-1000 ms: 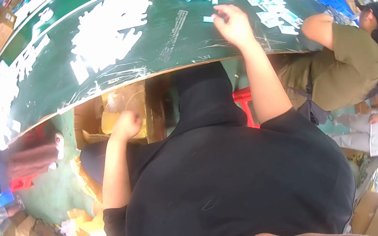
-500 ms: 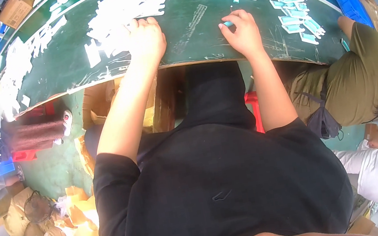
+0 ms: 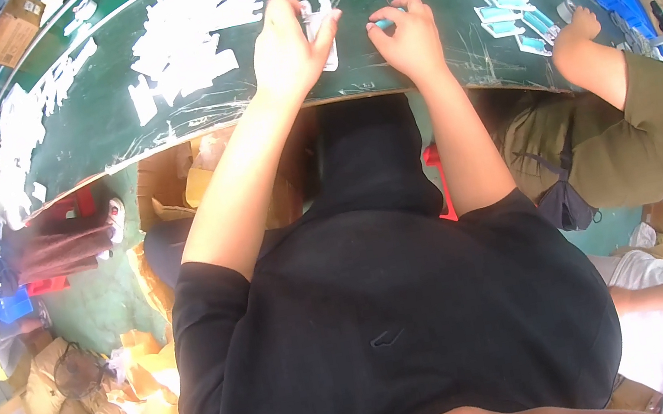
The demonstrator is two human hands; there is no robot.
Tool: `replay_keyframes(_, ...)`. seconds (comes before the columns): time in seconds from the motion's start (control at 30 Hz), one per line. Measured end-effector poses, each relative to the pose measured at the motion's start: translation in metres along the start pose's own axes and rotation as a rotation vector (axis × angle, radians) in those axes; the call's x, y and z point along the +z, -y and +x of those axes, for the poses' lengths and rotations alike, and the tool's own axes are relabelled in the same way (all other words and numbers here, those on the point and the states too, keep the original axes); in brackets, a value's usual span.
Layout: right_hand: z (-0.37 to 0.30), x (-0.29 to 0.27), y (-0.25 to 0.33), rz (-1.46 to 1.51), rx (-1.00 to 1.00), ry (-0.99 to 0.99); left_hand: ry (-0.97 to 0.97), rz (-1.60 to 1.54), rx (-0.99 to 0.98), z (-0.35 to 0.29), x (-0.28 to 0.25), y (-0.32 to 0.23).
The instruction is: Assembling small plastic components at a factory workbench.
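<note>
Evidently the left hand gripped a white molded piece over the counter, thumb across it, other fingers partly hidden. Near it, the right hand pinched a small teal cylinder, with fingers nearly together. The piece looked light, stiff and perhaps slick, best held by its long edges; the cylinder seemed smooth and firm, easiest around its middle.

My forearms extend forward, converging slightly. My left hand grips, palm turned inward; my right hand pinches, its fingers bent.
</note>
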State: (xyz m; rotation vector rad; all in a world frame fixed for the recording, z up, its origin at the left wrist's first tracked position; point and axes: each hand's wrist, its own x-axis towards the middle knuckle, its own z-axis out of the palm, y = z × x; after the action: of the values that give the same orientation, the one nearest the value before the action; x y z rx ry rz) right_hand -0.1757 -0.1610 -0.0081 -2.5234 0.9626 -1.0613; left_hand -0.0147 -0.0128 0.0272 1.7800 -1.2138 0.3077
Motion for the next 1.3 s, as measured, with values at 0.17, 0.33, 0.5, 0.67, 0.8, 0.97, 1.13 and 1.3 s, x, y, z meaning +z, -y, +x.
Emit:
replay_keyframes(0.17, 0.002, 0.002, 0.0, 0.036, -0.009, 0.013, 0.236, 0.307, -0.206, 0.003, 0.01, 0.013)
replay_keyframes(0.33, -0.001, 0.002, -0.009, -0.001, -0.047, -0.037, 0.093, 0.18, 0.127, 0.002, -0.013, 0.022)
replay_keyframes(0.5, 0.001, 0.004, -0.004, -0.036, -0.008, -0.034, 0.442, 0.17, 0.352, -0.002, -0.029, 0.026)
replay_keyframes(0.67, 0.001, 0.004, -0.007, -0.041, -0.01, -0.026, 0.592, 0.258, 0.356, 0.011, -0.033, 0.013)
replay_keyframes(0.8, 0.0, 0.006, -0.008, -0.031, -0.022, -0.022, 0.729, 0.409, 0.403, 0.022, -0.031, 0.004)
replay_keyframes(0.97, -0.001, 0.004, -0.009, -0.034, -0.046, -0.04, 0.698, 0.451, 0.525, 0.018, -0.024, 0.008)
replay_keyframes(1.13, 0.0, 0.001, -0.003, -0.029, -0.005, -0.024, 0.572, 0.34, 0.537, 0.016, -0.021, 0.027)
replay_keyframes(1.3, 0.0, -0.002, -0.008, 0.078, -0.059, -0.036, 0.574, 0.164, 0.334, 0.013, -0.026, 0.032)
